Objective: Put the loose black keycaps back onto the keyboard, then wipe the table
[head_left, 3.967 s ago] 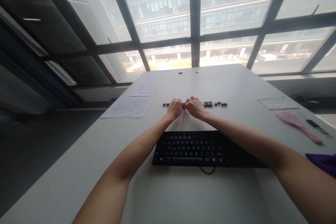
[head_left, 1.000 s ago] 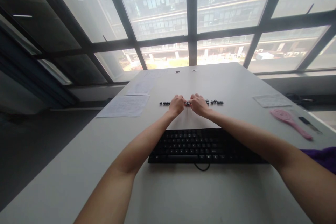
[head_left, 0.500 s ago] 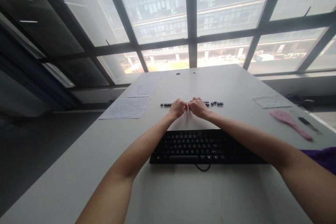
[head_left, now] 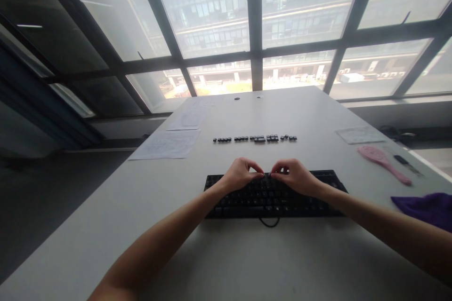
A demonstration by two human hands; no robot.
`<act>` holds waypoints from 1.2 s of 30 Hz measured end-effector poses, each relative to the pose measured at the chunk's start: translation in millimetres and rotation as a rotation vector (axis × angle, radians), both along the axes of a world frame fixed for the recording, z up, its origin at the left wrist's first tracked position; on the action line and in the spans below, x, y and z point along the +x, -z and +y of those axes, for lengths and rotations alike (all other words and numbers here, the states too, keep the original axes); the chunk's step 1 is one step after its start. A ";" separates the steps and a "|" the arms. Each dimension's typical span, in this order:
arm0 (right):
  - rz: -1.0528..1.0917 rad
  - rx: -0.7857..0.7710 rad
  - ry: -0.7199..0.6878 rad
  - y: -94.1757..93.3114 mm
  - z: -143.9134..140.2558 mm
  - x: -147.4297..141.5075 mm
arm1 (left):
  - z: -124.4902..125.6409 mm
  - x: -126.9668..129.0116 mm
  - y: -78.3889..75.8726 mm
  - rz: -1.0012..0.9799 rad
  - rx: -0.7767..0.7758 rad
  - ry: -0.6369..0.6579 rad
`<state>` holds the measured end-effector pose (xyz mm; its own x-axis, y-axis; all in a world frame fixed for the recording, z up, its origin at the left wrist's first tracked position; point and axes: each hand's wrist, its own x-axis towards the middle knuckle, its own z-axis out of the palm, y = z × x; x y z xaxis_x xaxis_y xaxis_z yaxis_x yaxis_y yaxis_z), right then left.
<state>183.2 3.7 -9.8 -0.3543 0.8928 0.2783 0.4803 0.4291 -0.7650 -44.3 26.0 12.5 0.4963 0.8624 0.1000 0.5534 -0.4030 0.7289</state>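
Black keycaps (head_left: 254, 138) sit in a row beyond the fingers; left hand (head_left: 240, 175) and right hand (head_left: 294, 178) pinch at the keyboard (head_left: 319, 197), grip contents unclear; many keys remain.

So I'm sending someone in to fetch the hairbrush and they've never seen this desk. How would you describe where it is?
Start at the black keyboard in the middle of the white table and look right, toward the table's edge. The hairbrush lies flat there, between a sheet of paper farther back and a purple cloth nearer. It is the only pink thing, with a rounded head and a long handle.
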 end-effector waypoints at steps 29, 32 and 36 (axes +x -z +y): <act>-0.156 0.330 -0.131 18.4 -18.8 -8.1 | -25.3 7.3 17.2 0.109 0.340 0.103; -0.142 0.317 -0.113 18.8 -21.5 -9.1 | -31.5 5.5 19.1 0.126 0.381 0.127; -0.149 0.294 -0.081 17.8 -26.5 -11.3 | -39.5 4.3 25.2 0.130 0.469 0.127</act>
